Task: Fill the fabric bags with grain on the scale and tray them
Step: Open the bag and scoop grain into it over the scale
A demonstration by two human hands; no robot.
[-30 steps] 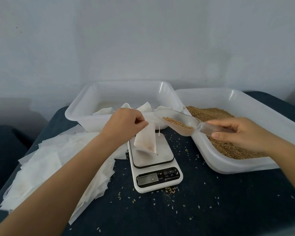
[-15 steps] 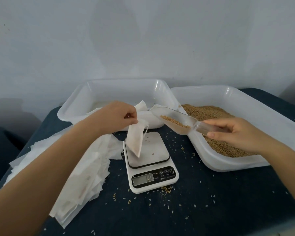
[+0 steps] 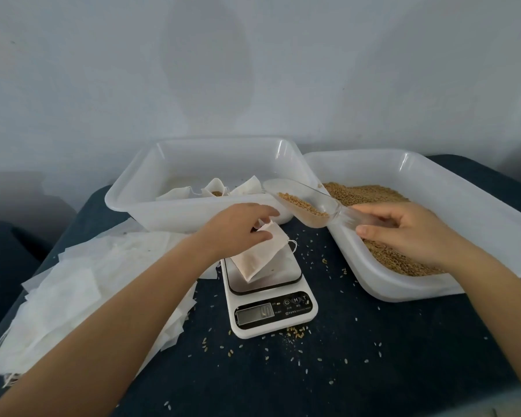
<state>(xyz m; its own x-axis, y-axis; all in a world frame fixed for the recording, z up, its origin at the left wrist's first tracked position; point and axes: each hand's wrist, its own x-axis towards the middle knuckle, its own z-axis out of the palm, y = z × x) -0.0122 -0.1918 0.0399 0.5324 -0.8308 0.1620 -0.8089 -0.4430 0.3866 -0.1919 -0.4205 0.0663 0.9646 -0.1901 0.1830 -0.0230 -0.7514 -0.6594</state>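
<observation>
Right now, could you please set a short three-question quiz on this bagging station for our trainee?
1. True or false: the clear scoop in the right hand holds grain.
2. Where does the fabric bag under the left hand lie? A) flat on the scale; B) inside the grain tray; C) on the pile of empty bags.
3. Fill in: the bags already in the left tray lie along its ____ wall, near or far.

Key: 1 true. 2 A. 3 near.
</observation>
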